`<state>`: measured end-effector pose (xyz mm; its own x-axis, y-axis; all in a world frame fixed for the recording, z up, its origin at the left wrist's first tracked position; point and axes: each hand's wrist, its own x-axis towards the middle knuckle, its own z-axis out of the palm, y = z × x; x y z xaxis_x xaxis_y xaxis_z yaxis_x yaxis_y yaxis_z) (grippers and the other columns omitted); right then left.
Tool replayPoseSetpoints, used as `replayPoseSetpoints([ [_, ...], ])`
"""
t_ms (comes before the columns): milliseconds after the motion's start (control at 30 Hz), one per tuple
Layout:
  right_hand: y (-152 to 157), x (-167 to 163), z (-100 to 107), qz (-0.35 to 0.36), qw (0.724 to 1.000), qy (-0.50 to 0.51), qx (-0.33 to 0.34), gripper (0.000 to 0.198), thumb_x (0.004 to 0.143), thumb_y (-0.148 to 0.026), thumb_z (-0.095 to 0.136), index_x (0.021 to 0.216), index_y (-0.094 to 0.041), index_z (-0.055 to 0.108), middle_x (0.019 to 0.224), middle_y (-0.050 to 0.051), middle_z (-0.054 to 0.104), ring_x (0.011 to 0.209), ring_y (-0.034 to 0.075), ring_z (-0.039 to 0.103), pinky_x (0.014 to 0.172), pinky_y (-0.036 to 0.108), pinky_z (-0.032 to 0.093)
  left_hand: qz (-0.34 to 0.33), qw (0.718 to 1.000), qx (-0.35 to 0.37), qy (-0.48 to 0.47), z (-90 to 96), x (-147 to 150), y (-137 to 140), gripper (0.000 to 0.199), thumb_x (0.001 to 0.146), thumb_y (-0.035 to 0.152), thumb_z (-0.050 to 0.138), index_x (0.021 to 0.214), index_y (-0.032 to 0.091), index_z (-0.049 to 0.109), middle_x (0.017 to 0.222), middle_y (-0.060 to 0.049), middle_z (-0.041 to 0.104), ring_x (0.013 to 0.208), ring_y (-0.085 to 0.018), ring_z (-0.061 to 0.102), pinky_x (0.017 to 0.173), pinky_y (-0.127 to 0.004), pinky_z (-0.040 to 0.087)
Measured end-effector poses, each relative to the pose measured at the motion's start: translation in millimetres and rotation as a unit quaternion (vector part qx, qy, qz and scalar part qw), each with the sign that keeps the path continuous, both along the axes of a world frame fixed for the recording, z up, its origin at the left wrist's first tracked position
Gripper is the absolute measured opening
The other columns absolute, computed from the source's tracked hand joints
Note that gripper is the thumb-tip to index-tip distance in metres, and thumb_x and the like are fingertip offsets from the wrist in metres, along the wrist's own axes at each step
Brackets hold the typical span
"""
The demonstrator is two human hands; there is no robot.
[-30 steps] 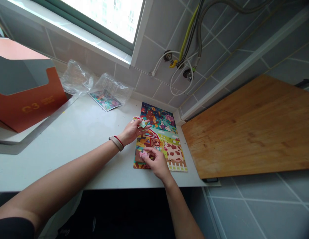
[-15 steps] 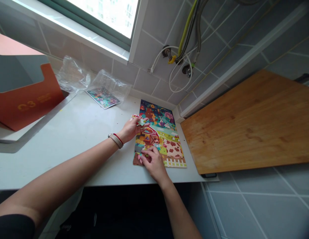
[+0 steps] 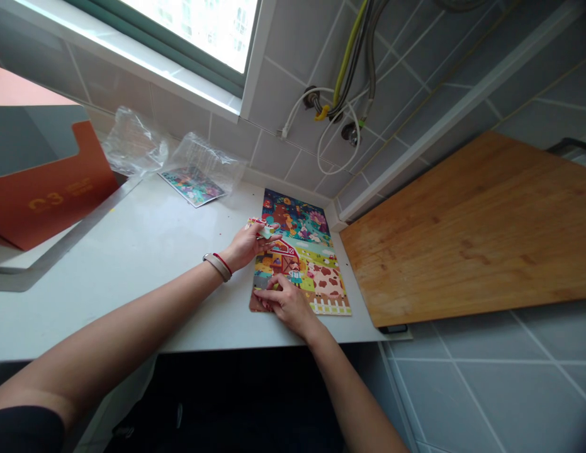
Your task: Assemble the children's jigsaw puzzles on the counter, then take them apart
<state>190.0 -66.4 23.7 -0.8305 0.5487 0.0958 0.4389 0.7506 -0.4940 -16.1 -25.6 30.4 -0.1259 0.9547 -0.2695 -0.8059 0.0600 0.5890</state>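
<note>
A colourful puzzle (image 3: 328,280) lies on the white counter, showing a farm with a barn, a cow and a white fence, below a dark night garden scene. My left hand (image 3: 248,244), palm turned up above the puzzle's left edge, holds a few loose puzzle pieces (image 3: 259,225) between thumb and fingers. At the lower left corner of the puzzle is my right hand (image 3: 289,303). Its thumb and fingers are bent together on a small brown piece there, mostly hidden under the fingertips.
A picture card (image 3: 193,185) and crumpled clear plastic bags (image 3: 136,141) lie at the back. An orange box (image 3: 51,182) stands at the far left. To the right a wooden board (image 3: 462,239) leans close to the puzzle. Cables and hoses (image 3: 352,69) hang on the tiled wall.
My right hand has shifted slightly left and down at the puzzle's lower left corner, uncovering more of the farmer figure. The left hand keeps its pieces in nearly the same place.
</note>
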Motion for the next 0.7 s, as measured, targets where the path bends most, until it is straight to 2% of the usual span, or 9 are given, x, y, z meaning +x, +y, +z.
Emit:
replayPoseSetpoints([
  [267, 14, 1, 2, 0.058, 0.998, -0.021, -0.002, 0.03, 0.095, -0.022, 0.065, 0.118, -0.038, 0.078, 0.107, 0.003, 0.061, 0.086, 0.015, 0.061, 0.078, 0.026, 0.05, -0.006, 1.0, -0.002, 0.016, 1.3, 0, -1, 0.006, 0.089, 0.015, 0.058, 0.092, 0.018, 0.054, 0.123, -0.013, 0.072, 0.092, -0.024, 0.078, 0.073, -0.034, 0.066],
  [367, 14, 1, 2, 0.046, 0.999, -0.01, -0.028, 0.027, 0.095, -0.023, 0.065, 0.117, -0.033, 0.078, 0.109, 0.004, 0.062, 0.088, 0.016, 0.063, 0.081, 0.028, 0.052, -0.002, 1.0, -0.003, 0.015, 1.4, 1, -1, 0.007, 0.088, 0.015, 0.059, 0.091, 0.018, 0.054, 0.12, -0.013, 0.073, 0.087, -0.023, 0.078, 0.068, -0.031, 0.065],
  [533, 15, 2, 13, -0.012, 0.993, 0.05, -0.103, 0.028, 0.098, -0.024, 0.062, 0.124, -0.024, 0.073, 0.112, 0.008, 0.066, 0.104, 0.02, 0.065, 0.095, 0.034, 0.052, -0.006, 1.0, -0.011, 0.011, 2.4, 0, -1, 0.006, 0.09, 0.014, 0.057, 0.091, 0.018, 0.052, 0.119, -0.012, 0.074, 0.085, -0.022, 0.078, 0.066, -0.029, 0.064],
  [633, 14, 6, 22, -0.026, 0.994, 0.045, -0.094, 0.027, 0.095, -0.03, 0.067, 0.121, -0.023, 0.073, 0.116, 0.009, 0.065, 0.11, 0.022, 0.064, 0.1, 0.037, 0.051, -0.009, 1.0, -0.014, 0.011, 2.8, 0, 0, 0.007, 0.09, 0.014, 0.056, 0.092, 0.019, 0.052, 0.119, -0.012, 0.074, 0.085, -0.023, 0.079, 0.066, -0.029, 0.064],
  [700, 11, 9, 26, -0.016, 0.998, 0.016, -0.062, 0.037, 0.087, -0.037, 0.077, 0.121, -0.024, 0.073, 0.119, 0.009, 0.065, 0.115, 0.024, 0.062, 0.103, 0.04, 0.05, -0.008, 1.0, -0.016, 0.011, 1.8, 1, 0, 0.007, 0.09, 0.014, 0.056, 0.093, 0.019, 0.052, 0.119, -0.012, 0.074, 0.085, -0.023, 0.079, 0.064, -0.028, 0.063],
])
